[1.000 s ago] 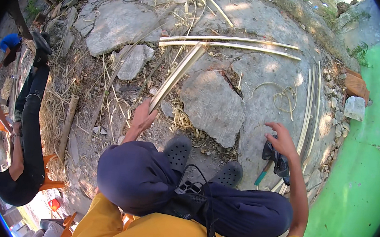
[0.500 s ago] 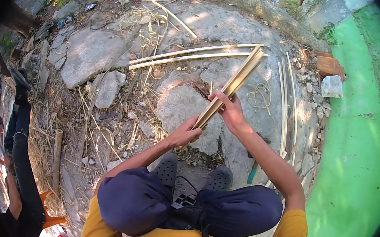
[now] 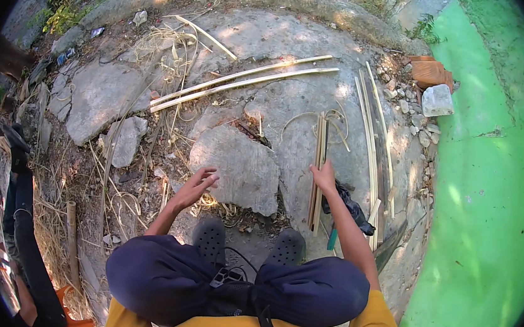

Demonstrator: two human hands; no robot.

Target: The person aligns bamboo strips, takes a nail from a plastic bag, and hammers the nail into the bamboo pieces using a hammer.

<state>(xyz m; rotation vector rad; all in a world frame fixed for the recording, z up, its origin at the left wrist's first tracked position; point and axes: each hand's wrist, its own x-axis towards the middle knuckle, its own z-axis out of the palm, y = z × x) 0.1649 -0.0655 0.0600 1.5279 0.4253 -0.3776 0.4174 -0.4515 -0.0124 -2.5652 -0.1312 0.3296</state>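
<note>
A bundle of split bamboo strips (image 3: 322, 138) points away from me on the right side of the stone slab. My right hand (image 3: 325, 177) grips it around the middle; whether it rests fully on the stone I cannot tell. My left hand (image 3: 194, 188) is apart from it, fingers spread and nothing in them, over the near left edge of a flat broken stone (image 3: 233, 167). Beside my right wrist lies a crumpled black plastic bag (image 3: 351, 208). A green-handled tool (image 3: 332, 238) shows partly under my right forearm.
Two long pale bamboo strips (image 3: 244, 86) lie across the slab ahead. More strips (image 3: 372, 136) lie at the right, by rubble and a white block (image 3: 437, 101). Curled shavings (image 3: 172, 44) lie far left. A green-painted surface (image 3: 482, 235) borders the right. Another person's legs (image 3: 24, 222) extend at the left.
The bundle has gone from a slanted hold in both hands down to the right, lengthwise, in my right hand alone. My left hand has let go and moved left.
</note>
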